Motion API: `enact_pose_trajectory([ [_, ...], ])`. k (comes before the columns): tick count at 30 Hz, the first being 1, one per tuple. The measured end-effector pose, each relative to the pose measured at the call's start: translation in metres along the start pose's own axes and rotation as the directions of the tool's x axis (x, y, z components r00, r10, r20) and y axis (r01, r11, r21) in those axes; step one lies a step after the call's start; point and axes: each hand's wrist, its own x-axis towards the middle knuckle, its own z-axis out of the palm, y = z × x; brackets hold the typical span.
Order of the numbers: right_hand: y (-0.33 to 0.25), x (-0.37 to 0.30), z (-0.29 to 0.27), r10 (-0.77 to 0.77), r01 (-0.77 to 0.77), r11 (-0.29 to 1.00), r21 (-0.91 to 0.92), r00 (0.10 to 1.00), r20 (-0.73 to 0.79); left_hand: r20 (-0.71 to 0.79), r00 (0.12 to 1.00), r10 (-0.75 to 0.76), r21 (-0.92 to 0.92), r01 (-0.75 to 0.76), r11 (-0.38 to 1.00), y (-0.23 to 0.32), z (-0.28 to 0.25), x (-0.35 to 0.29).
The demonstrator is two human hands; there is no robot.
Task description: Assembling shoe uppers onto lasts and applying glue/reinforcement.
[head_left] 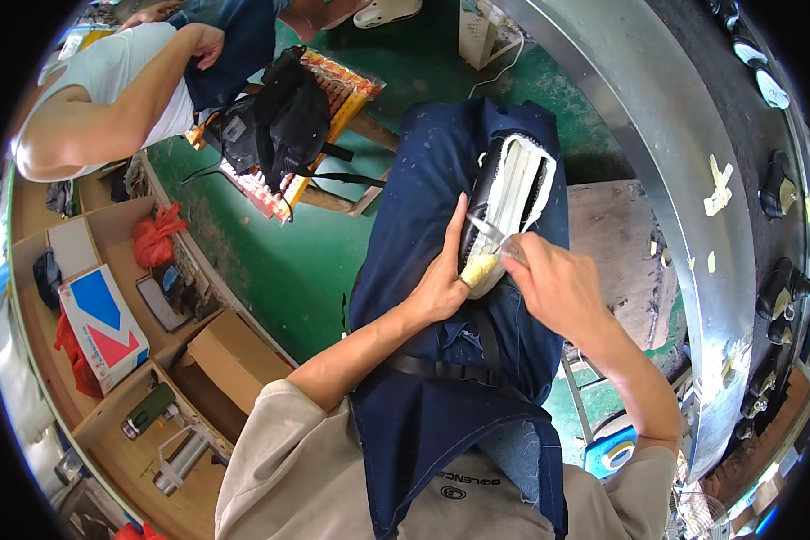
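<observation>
A black shoe upper lies bottom up across my lap on a navy apron. Its underside is white, and a ragged white lining edge shows around the far end. My left hand grips the near end of the upper, with the index finger stretched along its left side. Yellowish material covers that end beside my fingers. In my right hand, closed over the near right side, is a small pointed metal tool that reaches across the white underside. Its exact kind is partly hidden by my fingers.
At the right curves a metal rail, with black shoes beyond it. A black backpack rests on a low stool at upper left, near another person. Compartmented shelving at left holds a printed box and a metal flask.
</observation>
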Motion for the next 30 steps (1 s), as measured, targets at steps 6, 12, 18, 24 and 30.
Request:
enact_pose_trajectory([
  [6,0.023,0.006,0.008,0.001,0.000,1.000,-0.006,0.991,0.133,-0.031,0.999,-0.028,0.110,0.031,0.993,-0.006,-0.005,0.009],
  [12,0.058,0.025,-0.028,0.210,-0.224,0.971,0.083,0.966,0.153,-0.190,0.971,-0.142,-0.349,0.068,0.935,-0.014,0.001,0.080],
  [18,0.074,0.050,-0.018,0.125,-0.111,0.978,-0.178,0.990,0.070,0.017,0.995,-0.098,-0.287,0.098,0.953,0.007,0.004,0.118],
  [24,0.084,0.041,0.010,0.244,-0.244,0.936,0.252,0.969,0.033,-0.011,0.982,-0.187,-0.377,0.169,0.910,0.004,0.012,0.128],
  [30,0.067,0.048,-0.019,0.271,-0.228,0.903,0.365,0.960,-0.071,-0.114,0.993,0.020,0.020,-0.017,1.000,-0.002,-0.003,0.130],
])
